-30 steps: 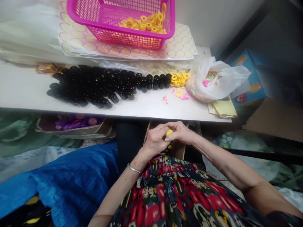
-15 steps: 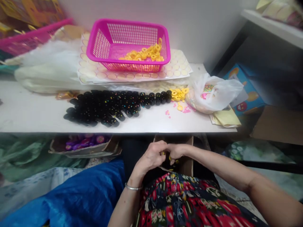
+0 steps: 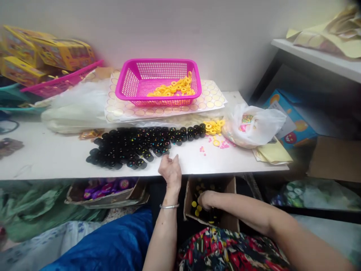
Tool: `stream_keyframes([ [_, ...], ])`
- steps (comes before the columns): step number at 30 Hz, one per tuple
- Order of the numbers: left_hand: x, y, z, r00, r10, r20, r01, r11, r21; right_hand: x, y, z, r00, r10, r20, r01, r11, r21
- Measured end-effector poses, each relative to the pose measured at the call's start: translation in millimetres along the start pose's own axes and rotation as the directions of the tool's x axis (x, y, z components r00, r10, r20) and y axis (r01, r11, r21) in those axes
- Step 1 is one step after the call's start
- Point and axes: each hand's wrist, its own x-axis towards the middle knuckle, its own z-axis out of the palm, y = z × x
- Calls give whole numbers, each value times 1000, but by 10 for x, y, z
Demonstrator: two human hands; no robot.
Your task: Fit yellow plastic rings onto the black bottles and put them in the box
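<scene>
My left hand (image 3: 170,171) is at the table's front edge, just below the cluster of black cylindrical pieces (image 3: 132,145). Its thumb and forefinger are apart and nothing shows between them, while the other fingers curl in. Colourful specks dot the tops of the black pieces, which stand close together in a long group. My right hand (image 3: 208,199) reaches down into a cardboard box (image 3: 232,188) below the table edge. Dark pieces with yellow round ends (image 3: 196,210) lie around it in the box. The right fingertips are hidden among them.
A pink basket (image 3: 125,77) holds yellow ring-shaped parts (image 3: 180,87). More yellow parts (image 3: 213,127) and tiny pink bits (image 3: 225,144) lie beside a white plastic bag (image 3: 239,139). A box of purple items (image 3: 105,190) sits under the table at left.
My left hand has left the right hand above the box and moved up and left to the table edge by the black pieces. My right hand has gone deeper into the box. The view has tilted up.
</scene>
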Motion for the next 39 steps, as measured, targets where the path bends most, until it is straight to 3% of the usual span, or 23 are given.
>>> stream_keyframes([
  [2, 67, 19, -39, 998, -50, -24, 51, 998, 22, -12, 3, -184, 969, 39, 244, -16, 995, -94],
  [4, 140, 40, -70, 998, -55, -37, 57, 997, 60, -63, 44, -519, 845, 60, 532, 25, 988, -150],
  [5, 175, 47, -75, 998, -53, -39, 57, 995, 83, -98, 74, -725, 815, 10, 579, 28, 998, -56],
  [6, 207, 53, -74, 998, -50, -38, 54, 993, 109, -131, 108, -939, 848, -32, 529, 14, 999, 37],
  [7, 234, 58, -65, 998, -46, -37, 51, 989, 136, -157, 144, -1143, 921, -65, 385, 35, 996, 85],
  [8, 257, 64, -53, 998, -40, -38, 45, 986, 163, -169, 181, -1323, 988, -54, 146, 47, 998, 52],
  [9, 275, 72, -40, 999, -32, -41, 39, 982, 185, -164, 220, -1471, 994, -25, -109, 22, 999, -25],
  [10, 288, 84, -29, 999, -25, -45, 33, 979, 202, -141, 260, -1579, 946, 7, -323, -46, 992, -114],
  [12, 298, 111, -18, 999, -14, -52, 25, 977, 213, -49, 334, -1688, 831, 44, -555, -211, 947, -241],
  [14, 282, 130, -21, 999, -13, -34, 19, 982, 188, 70, 388, -1691, 800, 81, -594, -317, 898, -305],
  [16, 232, 128, -20, 999, 3, 42, -9, 990, 140, 176, 412, -1653, 813, 124, -569, -368, 867, -337],
  [20, 48, 83, 53, 958, 159, 240, -173, 984, 38, 281, 403, -1609, 820, 144, -554, -392, 847, -360],
  [27, -160, 86, 215, 881, 349, 320, -348, 935, -63, 238, 367, -1672, 827, 107, -551, -347, 870, -351],
  [30, -158, 82, 216, 863, 366, 348, -352, 930, -105, 183, 322, -1612, 848, 12, -530, -247, 894, -373],
  [34, -143, 50, 217, 854, 367, 370, -331, 930, -159, 143, 248, -1412, 925, -85, -371, -68, 922, -381],
  [39, -144, 37, 222, 849, 360, 386, -319, 933, -167, 164, 212, -1179, 928, -105, -357, -82, 877, -473],
])
